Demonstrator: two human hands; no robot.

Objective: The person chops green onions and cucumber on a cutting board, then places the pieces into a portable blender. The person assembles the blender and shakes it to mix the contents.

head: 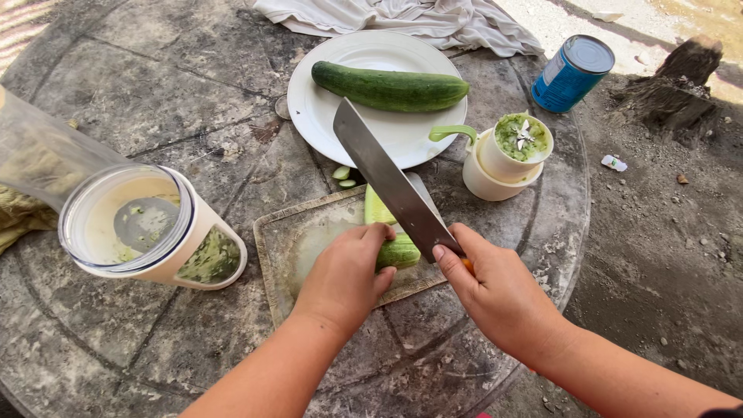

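Pressing down, the left hand (344,280) is closing over a short green cucumber piece (398,251) on a worn clear cutting board (290,244), its long axis running toward the upper left. Just right of it, the right hand (499,298) is clamping the handle of a broad steel knife (387,182), blade pointing up-left across the cucumber. Everything is sitting on a round grey stone table (155,101) outdoors.

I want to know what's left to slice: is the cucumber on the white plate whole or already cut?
Whole. The cucumber lies uncut across the white plate, both ends rounded and skin unbroken.
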